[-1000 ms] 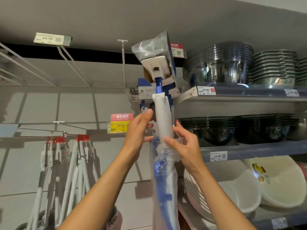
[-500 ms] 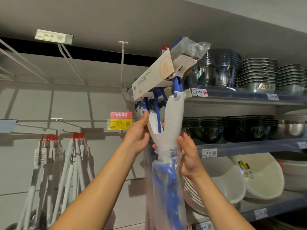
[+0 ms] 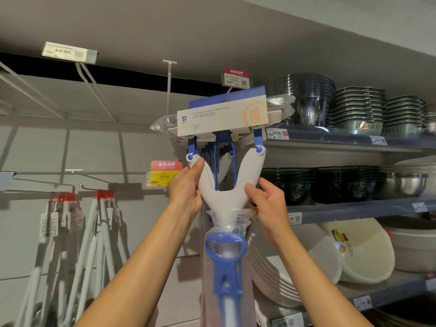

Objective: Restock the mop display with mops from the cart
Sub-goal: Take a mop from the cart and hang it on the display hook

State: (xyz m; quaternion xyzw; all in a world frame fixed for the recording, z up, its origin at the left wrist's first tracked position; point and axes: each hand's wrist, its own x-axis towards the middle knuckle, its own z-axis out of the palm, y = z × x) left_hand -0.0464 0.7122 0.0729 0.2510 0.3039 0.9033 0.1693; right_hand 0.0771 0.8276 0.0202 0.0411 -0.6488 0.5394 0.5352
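Holding the mop (image 3: 223, 197) up in front of the wall display, you have both hands on its white Y-shaped yoke. Your left hand (image 3: 186, 190) grips the left arm of the yoke, thumb pressed up along it toward the blue hinge. Your right hand (image 3: 267, 199) curls its fingers round the right arm of the yoke, just above the crinkled plastic sleeve (image 3: 227, 274) that covers the mop's shaft and blue lever.

Above the yoke, the mop's head lies level, wrapped in a cardboard label (image 3: 223, 119) printed with "FOLDABLE EVA SPONGE MOP". Behind the mop, between the yoke's arms, part of another white and blue mop (image 3: 224, 164) of the same kind shows against the wall; you cannot tell from here what it hangs on.

Left of the mop, a red and yellow price tag (image 3: 165, 173) reads 49.90, and farther left white poles with red caps (image 3: 103, 220) hang from wire hooks. Right of the mop, shelves (image 3: 354, 206) carry stacked dark bowls (image 3: 304, 97), grey baskets (image 3: 356, 112) and, lower down, white basins (image 3: 354, 253). Above the mop sits a red tag (image 3: 236, 77) marked 19.90.
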